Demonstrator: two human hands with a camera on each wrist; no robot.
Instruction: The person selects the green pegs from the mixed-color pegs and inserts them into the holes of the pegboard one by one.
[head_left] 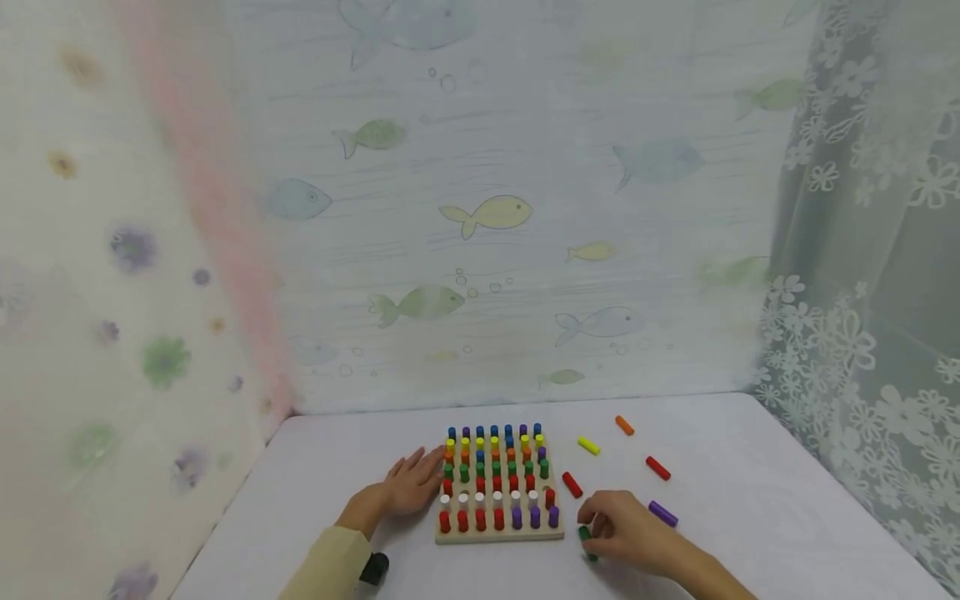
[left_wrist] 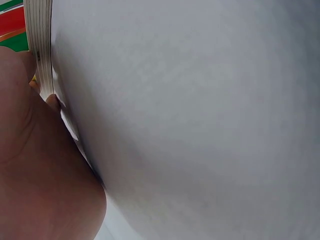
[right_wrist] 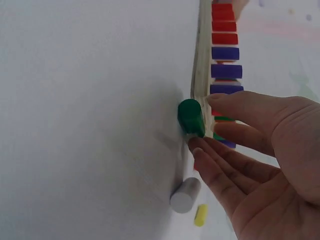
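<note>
A wooden pegboard [head_left: 501,537] on the white table holds rows of coloured pegs: blue, yellow, orange, green, red, white and purple. At its left edge rests my left hand [head_left: 412,483], palm down with fingers extended; the left wrist view shows it beside the board's side [left_wrist: 40,45]. My right hand [head_left: 622,529] is low over the table to the right of the board. Its fingertips are at a loose green peg [right_wrist: 190,117], with the thumb apart from the other fingers. Close by lies a greyish-white peg [right_wrist: 185,195] in the right wrist view.
Loose pegs lie right of the board: a red peg [head_left: 572,484], another red peg [head_left: 657,467], a yellow peg [head_left: 588,445], an orange peg [head_left: 624,425] and a purple peg [head_left: 663,513]. A fish-patterned curtain [head_left: 510,275] stands behind the table.
</note>
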